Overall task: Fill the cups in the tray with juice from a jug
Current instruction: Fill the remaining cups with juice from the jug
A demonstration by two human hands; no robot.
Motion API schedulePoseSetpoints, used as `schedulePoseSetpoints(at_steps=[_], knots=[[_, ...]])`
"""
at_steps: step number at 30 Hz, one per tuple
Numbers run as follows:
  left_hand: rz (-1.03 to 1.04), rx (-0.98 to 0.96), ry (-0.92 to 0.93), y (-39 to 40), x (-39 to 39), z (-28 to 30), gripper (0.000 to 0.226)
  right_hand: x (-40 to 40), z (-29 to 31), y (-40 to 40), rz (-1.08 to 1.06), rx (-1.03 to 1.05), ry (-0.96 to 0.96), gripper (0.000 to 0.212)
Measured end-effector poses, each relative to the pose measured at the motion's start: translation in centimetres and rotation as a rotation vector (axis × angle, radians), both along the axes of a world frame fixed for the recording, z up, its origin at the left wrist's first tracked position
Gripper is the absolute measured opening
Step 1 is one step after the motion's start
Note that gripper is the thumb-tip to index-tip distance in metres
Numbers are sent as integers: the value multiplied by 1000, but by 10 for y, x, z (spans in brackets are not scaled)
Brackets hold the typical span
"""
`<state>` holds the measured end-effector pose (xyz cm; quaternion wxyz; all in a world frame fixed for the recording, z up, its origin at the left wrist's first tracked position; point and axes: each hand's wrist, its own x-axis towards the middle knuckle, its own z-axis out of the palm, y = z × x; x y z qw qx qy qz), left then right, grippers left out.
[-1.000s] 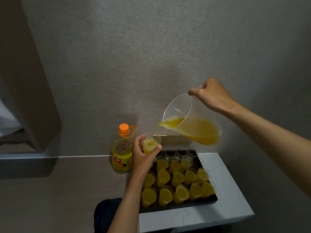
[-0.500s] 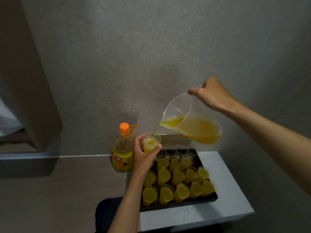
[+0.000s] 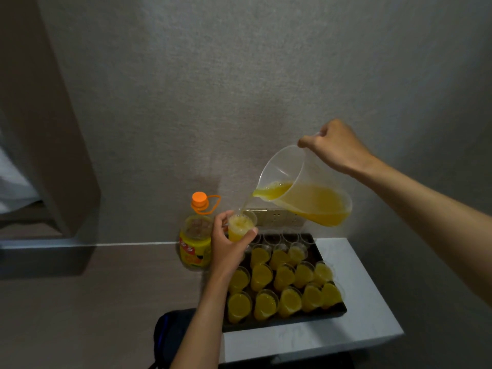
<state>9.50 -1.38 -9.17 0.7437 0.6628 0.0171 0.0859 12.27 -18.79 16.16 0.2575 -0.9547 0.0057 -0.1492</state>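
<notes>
Above tray (image 3: 331,311), cup (image 3: 241,227) in left grip (image 3: 229,251)

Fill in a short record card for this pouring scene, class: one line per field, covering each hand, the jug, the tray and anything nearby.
Left hand: left hand grips a small clear plastic cup, raised above the tray's far left corner.
Right hand: right hand holds the tilted clear plastic jug by its handle.
Pour: thin orange juice stream runs from spout into the held cup.
Tray: black rectangular tray on a white table; near rows filled, far row looks empty.
Nearby: yellow juice bottle with orange cap, left of the tray.
</notes>
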Motion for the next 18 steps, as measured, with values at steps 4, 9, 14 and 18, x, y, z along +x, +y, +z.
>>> schedulePoseSetpoints(at_steps=[4,9,14,18], knots=[[-4,-2,-5,0,0,2,54,3,2,3,-9,-1,5,46],[-10,0,-3,1,1,4,55,3,2,3,-9,-12,6,48],[-2,2,0,3,1,3,56,5,0,4,5,-6,-9,47],[-4,-1,4,4,0,3,55,5,0,6,-3,-4,-14,48]])
